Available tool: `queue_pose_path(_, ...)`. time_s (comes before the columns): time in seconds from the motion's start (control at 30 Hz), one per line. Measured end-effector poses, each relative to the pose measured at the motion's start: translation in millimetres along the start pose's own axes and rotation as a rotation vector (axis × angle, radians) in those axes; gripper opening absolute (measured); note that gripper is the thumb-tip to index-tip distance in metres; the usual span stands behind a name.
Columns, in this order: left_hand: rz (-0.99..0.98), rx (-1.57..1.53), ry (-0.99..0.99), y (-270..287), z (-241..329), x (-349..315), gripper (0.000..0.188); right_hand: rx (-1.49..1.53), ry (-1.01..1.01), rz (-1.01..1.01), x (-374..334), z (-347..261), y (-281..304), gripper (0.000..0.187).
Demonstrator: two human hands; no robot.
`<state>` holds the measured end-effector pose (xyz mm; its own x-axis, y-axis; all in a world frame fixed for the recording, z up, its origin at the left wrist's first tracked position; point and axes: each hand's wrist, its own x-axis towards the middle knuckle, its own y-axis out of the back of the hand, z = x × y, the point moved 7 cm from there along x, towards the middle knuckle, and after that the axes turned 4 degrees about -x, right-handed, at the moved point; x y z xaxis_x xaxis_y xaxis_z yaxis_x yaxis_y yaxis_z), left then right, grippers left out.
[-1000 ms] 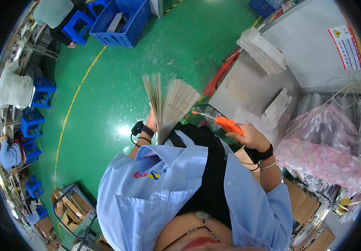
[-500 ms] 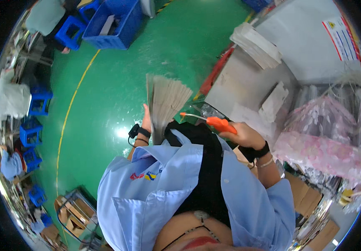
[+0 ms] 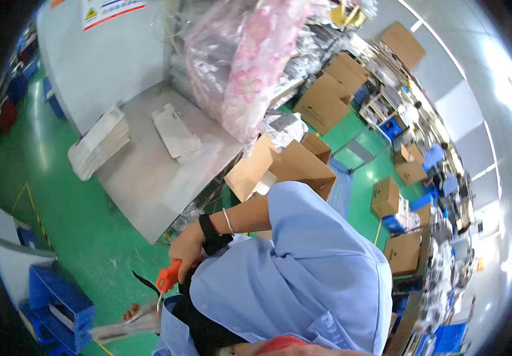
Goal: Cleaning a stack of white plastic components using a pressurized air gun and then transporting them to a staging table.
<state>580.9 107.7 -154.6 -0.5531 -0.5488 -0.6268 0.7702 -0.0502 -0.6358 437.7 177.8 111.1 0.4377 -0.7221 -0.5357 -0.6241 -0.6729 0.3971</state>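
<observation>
Blurred at the lower left is a fanned stack of thin greyish-white sheets (image 3: 126, 326). Fingers of my left hand (image 3: 131, 311) show at its edge, closed round it; the rest of that hand is hidden. My right hand (image 3: 187, 247), with a black band on the wrist, grips an orange-handled tool (image 3: 168, 276). A thin metal shaft runs from its handle down to the stack. I cannot tell whether the tip touches the sheets.
Ahead stands a metal table (image 3: 143, 160) with a pile of white sheets (image 3: 101, 142) and a loose white piece (image 3: 176, 130). Pink flowered plastic film (image 3: 250, 77) hangs at its right end. Open cardboard boxes (image 3: 303, 169) stand beside it. A blue crate (image 3: 60, 302) sits lower left.
My view has swung to the right, so the table now lies ahead and more boxes show. The orange-handled tool and the stack have come close together at the lower left.
</observation>
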Motion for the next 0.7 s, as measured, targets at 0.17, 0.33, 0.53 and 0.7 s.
queue_pose_path(0.17, 0.016, 0.09, 0.05, 0.4, 1.9, 16.8, 0.077, 0.055, 0.055, 0.173, -26.5, -7.3, 0.6, 0.053)
queue_pose_path(0.33, 0.031, 0.16, 0.079, -1.9, 9.4, 29.1, 0.075, -0.102, 0.141, 0.305, -36.0, 3.9, 1.9, 0.054)
queue_pose_path(0.53, 0.063, 0.235, 0.108, 1.4, 14.6, 43.3, 0.072, -0.108, -0.067, 0.398, -59.0, 9.1, 12.0, 0.055)
queue_pose_path(0.7, 0.15, 0.277, 0.089, 32.5, 44.5, 40.6, 0.07, 0.082, 0.07, 0.292, -56.1, 9.5, -2.1, 0.051)
